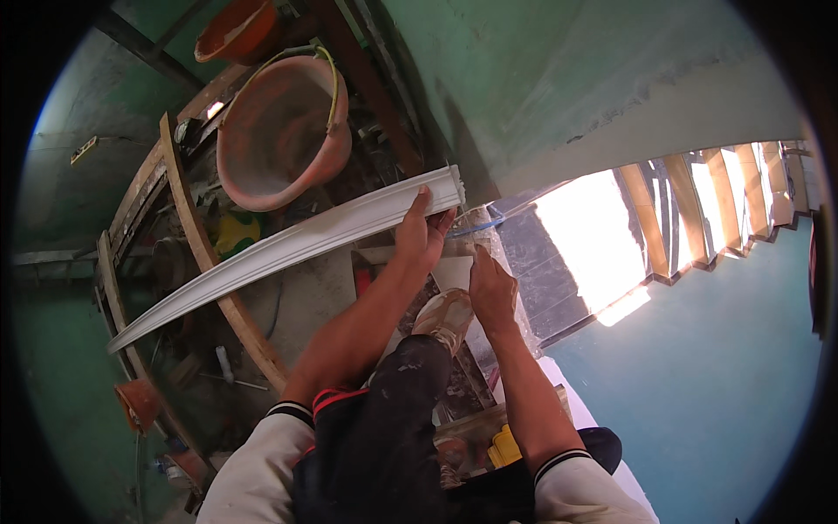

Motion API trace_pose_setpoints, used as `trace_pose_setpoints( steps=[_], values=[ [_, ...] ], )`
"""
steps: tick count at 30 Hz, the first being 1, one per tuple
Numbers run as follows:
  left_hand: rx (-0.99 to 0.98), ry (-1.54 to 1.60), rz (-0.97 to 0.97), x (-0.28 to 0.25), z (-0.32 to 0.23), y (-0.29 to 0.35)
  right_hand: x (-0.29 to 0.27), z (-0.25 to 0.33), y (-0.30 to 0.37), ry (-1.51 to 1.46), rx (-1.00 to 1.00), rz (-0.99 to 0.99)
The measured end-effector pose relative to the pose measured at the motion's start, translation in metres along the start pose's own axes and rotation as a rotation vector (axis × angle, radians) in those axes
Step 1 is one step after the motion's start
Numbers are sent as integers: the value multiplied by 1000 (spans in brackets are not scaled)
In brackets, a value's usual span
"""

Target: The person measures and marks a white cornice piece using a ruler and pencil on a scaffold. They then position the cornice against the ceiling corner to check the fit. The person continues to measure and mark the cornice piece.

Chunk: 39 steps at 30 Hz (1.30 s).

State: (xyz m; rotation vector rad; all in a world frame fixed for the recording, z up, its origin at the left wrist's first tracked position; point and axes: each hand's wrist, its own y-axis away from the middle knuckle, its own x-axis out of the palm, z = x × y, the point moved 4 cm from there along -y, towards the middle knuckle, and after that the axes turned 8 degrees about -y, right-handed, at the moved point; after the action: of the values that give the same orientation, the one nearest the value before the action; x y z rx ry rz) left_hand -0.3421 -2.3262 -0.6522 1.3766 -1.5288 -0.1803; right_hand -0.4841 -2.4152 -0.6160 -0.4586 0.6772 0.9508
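Observation:
A long white moulding strip point(292, 249) with a grooved profile runs from the middle of the view down to the far left. My left hand point(422, 234) grips it near its right end, thumb on top and fingers beneath. Just right of that end, my right hand point(492, 290) is closed with the forefinger side up. Whatever it holds, if anything, is too small to make out. A thin blue cord or strap point(478, 227) lies between the strip's end and my right hand.
A large reddish bucket point(284, 131) with a yellow handle stands beyond the strip, an orange basin point(234, 33) behind it. Wooden beams point(188, 210) cross the left side. My shoe point(443, 319) rests below my hands. Sunlit steps point(685, 205) descend at right beside a green wall point(698, 384).

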Motion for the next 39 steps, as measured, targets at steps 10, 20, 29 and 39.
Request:
trace_pose_setpoints(
  steps=[10,20,29,39],
  values=[
    [-9,-14,-52,-3,3,5,-1,3,6,10,-8,-11],
    [16,-30,-24,1,1,1,1,-2,13,14,19,26],
    [23,-35,-10,-1,4,1,-3,17,-23,30,51,46],
    [25,-28,15,-1,5,2,2,8,-16,66,37,28]
  ],
)
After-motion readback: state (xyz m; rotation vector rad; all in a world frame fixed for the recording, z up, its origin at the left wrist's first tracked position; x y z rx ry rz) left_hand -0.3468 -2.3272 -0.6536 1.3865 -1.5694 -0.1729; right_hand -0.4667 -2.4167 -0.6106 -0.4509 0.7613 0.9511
